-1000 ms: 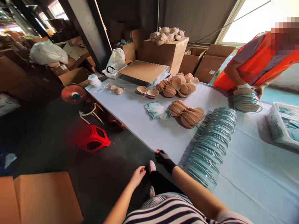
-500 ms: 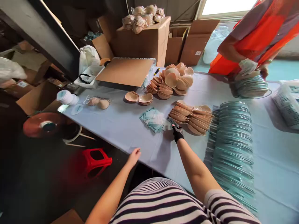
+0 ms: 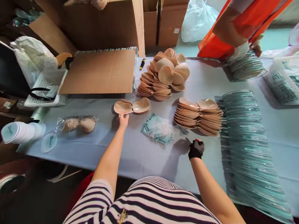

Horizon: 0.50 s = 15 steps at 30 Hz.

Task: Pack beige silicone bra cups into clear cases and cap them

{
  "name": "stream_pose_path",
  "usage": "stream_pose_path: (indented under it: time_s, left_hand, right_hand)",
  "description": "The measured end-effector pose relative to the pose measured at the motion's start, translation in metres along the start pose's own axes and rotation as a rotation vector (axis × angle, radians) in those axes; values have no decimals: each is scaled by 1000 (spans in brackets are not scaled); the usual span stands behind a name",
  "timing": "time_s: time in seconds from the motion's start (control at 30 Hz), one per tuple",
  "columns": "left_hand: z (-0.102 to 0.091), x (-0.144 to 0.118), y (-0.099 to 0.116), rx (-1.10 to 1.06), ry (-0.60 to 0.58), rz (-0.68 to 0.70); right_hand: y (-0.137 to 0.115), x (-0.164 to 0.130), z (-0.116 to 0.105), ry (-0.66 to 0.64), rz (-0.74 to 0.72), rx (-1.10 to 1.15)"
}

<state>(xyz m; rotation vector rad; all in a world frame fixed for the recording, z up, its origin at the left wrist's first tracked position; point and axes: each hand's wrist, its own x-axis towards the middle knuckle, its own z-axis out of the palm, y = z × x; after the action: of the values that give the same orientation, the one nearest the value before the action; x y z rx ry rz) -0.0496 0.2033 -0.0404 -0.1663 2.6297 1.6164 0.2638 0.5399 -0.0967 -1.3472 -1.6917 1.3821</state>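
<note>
The left hand (image 3: 123, 119) is reaching out over the pale table cloth (image 3: 130, 149), its fingertips touching the near edge of a small pair of beige cups (image 3: 132, 106) — fingers loosely extended, nothing gripped. The pair is lying just left of the scattered teal sachets (image 3: 157, 128), and right in front of the flat cardboard sheet (image 3: 99, 72).

The right hand (image 3: 196, 148), wearing a black glove, is resting on the cloth to the right of the sachets, its fingers curled under; whether it is holding anything I cannot tell. It is sitting just in front of a fanned stack of cups (image 3: 198, 115), with a long row of clear plastic trays (image 3: 245, 137) lying to the right of that stack.

Behind the sachets a bigger heap of cups (image 3: 163, 74) is piled up — and at the far right, another person's gloved hand (image 3: 240, 49) is pressing on a separate tray pile (image 3: 246, 67).
</note>
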Motion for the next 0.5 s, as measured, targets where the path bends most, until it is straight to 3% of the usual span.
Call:
stream_pose_path:
  time_s: [0.07, 0.13, 0.23, 0.33, 0.43, 0.5]
  left_hand:
    - [-9, 51, 13, 91, -9, 168]
    - [-16, 92, 20, 188, -5, 232]
    - [-24, 129, 18, 58, 105, 9]
    - [-27, 135, 3, -256, 175, -271]
    - [-24, 124, -15, -435, 94, -465]
    - [-21, 116, -23, -520, 28, -551]
  right_hand:
    - [-5, -20, 8, 83, 19, -3]
    - [-22, -35, 34, 2, 27, 47]
    - [-63, -39, 103, -258, 61, 157]
    - [-103, -22, 184, -462, 143, 172]
    - [-126, -6, 251, -621, 215, 93]
    - [-132, -2, 283, -692, 219, 83]
